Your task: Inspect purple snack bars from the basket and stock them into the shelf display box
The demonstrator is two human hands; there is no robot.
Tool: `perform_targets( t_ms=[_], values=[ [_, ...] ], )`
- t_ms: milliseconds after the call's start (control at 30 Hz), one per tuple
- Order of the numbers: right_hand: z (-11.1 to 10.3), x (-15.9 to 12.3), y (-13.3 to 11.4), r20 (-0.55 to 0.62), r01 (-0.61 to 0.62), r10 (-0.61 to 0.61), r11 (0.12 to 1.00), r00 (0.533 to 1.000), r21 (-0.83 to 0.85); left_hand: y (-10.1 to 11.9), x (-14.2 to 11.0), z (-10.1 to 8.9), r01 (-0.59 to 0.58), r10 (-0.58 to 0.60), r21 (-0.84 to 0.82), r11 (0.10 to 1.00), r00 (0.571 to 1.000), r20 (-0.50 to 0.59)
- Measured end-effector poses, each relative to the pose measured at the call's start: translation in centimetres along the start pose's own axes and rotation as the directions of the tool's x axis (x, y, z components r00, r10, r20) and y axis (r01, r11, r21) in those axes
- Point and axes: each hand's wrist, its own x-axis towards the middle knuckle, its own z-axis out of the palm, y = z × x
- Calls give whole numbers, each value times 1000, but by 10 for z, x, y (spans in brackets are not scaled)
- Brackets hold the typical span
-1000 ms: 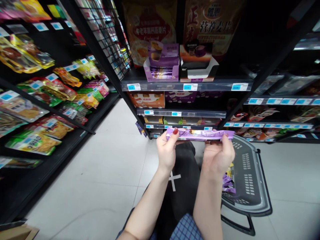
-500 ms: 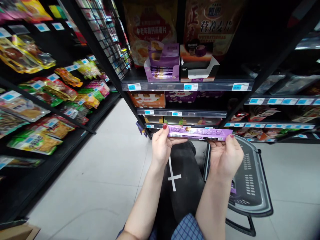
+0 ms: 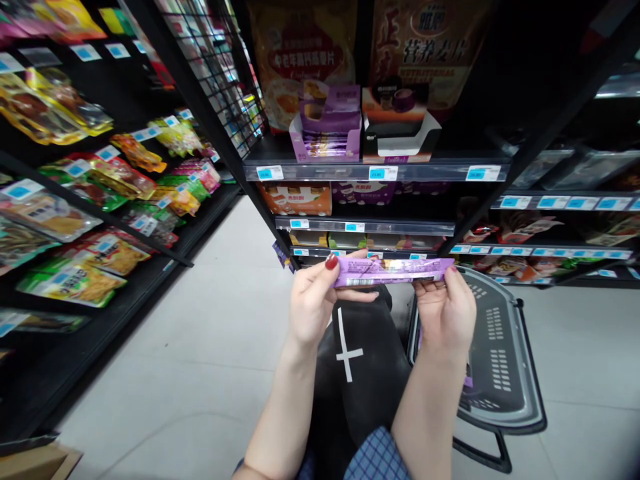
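Observation:
Between my two hands a long, thin purple stick packet point(image 3: 393, 268) is stretched out level, with small print and a barcode facing me. My left hand point(image 3: 314, 293) pinches its left end between thumb and fingers, the other fingers reaching behind and below it. Its right end is gripped by my right hand point(image 3: 447, 303), thumb in front and fingers curled behind. Beyond the hands, an open purple box point(image 3: 327, 127) on the shelf holds several similar sticks. An open black and orange box point(image 3: 399, 127) stands beside it on the right.
A grey shopping basket point(image 3: 520, 373) with a handle stands on the floor to my right. Shelves with bagged snacks point(image 3: 75, 280) run along the left. Cereal bags point(image 3: 305, 60) stand behind the boxes. A cardboard box point(image 3: 40, 460) lies at the lower left.
The packet has tilted so that its printed, barcoded face shows more fully. Both hands have shifted slightly left, still holding its two ends.

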Motion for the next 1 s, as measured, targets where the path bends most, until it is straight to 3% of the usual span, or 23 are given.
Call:
perform_targets(
  t_ms=[200,567,833,1000],
  values=[
    [-2,6,11,11,-74,74,997,997,-29,7,-13,7,-18,17,62,998,999,30],
    [-3,7,11,10,-70,70,997,997,-32,6,-13,6,-32,27,104,994,998,50],
    [-1,0,-5,37,133,-130,983,991,-124,6,-4,6,19,-16,87,996,999,-31],
    [-3,-1,-9,54,176,-169,974,984,-143,3,1,2,33,-29,102,994,999,-37]
  ],
)
